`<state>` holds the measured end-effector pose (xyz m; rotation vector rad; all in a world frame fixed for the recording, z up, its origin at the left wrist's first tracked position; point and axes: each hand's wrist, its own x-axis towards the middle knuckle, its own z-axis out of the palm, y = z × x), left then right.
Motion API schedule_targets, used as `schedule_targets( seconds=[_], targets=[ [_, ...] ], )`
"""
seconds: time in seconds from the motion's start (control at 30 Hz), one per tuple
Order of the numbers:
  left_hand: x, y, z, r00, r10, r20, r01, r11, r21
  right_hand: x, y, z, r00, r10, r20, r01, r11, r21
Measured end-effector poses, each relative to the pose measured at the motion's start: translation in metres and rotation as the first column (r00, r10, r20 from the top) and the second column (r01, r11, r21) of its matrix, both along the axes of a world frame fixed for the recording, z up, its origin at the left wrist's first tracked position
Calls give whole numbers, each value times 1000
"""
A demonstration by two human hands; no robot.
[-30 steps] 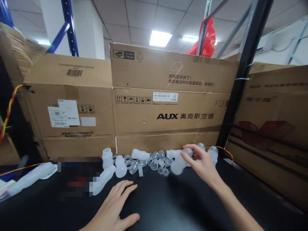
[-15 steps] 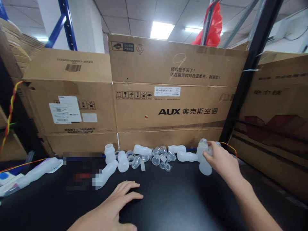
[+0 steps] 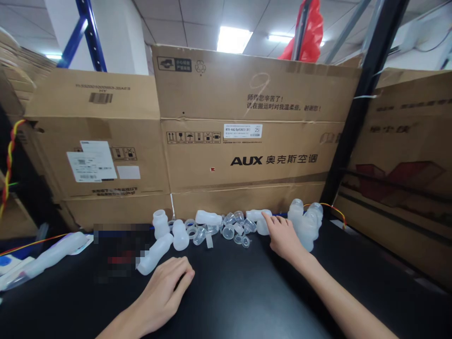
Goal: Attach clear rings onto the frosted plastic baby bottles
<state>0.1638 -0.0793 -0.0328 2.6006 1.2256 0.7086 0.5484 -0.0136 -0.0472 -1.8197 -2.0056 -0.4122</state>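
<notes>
Head view: a black tabletop [image 3: 240,292] seen from above, walled at the back by cardboard boxes [image 3: 247,141].
Right hand [image 3: 282,238]: stretched forward over the table, fingers loosely spread and closed on nothing; its fingertips [image 3: 265,217] touch a translucent plastic bottle lying on its side [image 3: 259,217].
Touched bottle: lies at the foot of the boxes, right of centre, at the right end of the scatter of small parts.
Upright bottles [image 3: 305,221]: a small cluster of the same translucent plastic, just beside the right hand on its right, standing close together near the black upright post [image 3: 356,108].
Small parts [image 3: 233,230]: clear caps and rings in a loose pile between the touched bottle and the bottles further left; some lie tipped over.
Left-hand bottles: one stands upright [image 3: 160,223], another upright one [image 3: 180,235] stands just right of it, a third lies on its side [image 3: 155,254] in front of them, and one more lies on its side behind the rings [image 3: 208,217].
Left hand [image 3: 165,292]: rests palm down on the tabletop with the fingers curled in, gripping nothing; the lying bottle is near its fingertips but apart from them.
Far left: a long plastic-wrapped bundle [image 3: 45,259] lies at the table edge, with a twisted red-and-yellow cable [image 3: 9,165] hanging above it.
Background: a red plastic bag [image 3: 307,33] hangs above the boxes.
</notes>
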Motion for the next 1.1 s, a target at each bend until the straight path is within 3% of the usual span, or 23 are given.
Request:
schedule_targets(
  seconds=[0.1,0.2,0.27,0.33,0.43,0.6,0.67,0.73,0.83,0.9,0.97,1.1],
  targets=[
    [-1,3,-4,1000,-10,-12,11,997,77,-1,-4,8,996,46,-71,-46,999,2],
    [-1,3,-11,997,-19,80,10,993,122,-11,-15,22,980,66,-189,-60,998,37],
    [-1,1,-15,989,5,149,-27,990,140,-23,-26,29,942,191,-276,-172,981,93],
    [-1,-4,-17,988,20,151,-40,991,129,-40,-39,31,862,403,-307,-380,915,133],
    [4,-12,-16,994,7,110,-16,997,81,-71,-62,25,715,635,-292,-643,761,83],
    [25,-23,-3,994,-72,88,78,995,-68,-111,-89,16,474,789,-391,-808,566,163],
    [29,-24,0,992,-75,106,88,988,-126,-113,-91,18,395,805,-442,-822,525,221],
    [28,-23,-1,992,-34,119,52,988,-147,-106,-86,20,434,768,-471,-782,581,227],
    [22,-17,-5,995,30,93,-16,989,-149,-83,-65,17,697,598,-396,-578,795,184],
    [17,-12,-7,994,68,81,-57,990,-130,-66,-47,8,850,451,-272,-426,892,150],
    [13,-6,-7,989,121,84,-113,989,-92,-52,-32,-2,920,347,-185,-341,938,64],
    [3,9,-6,968,230,104,-225,972,-64,-38,-17,-15,933,292,-212,-314,946,-81]
  ],
)
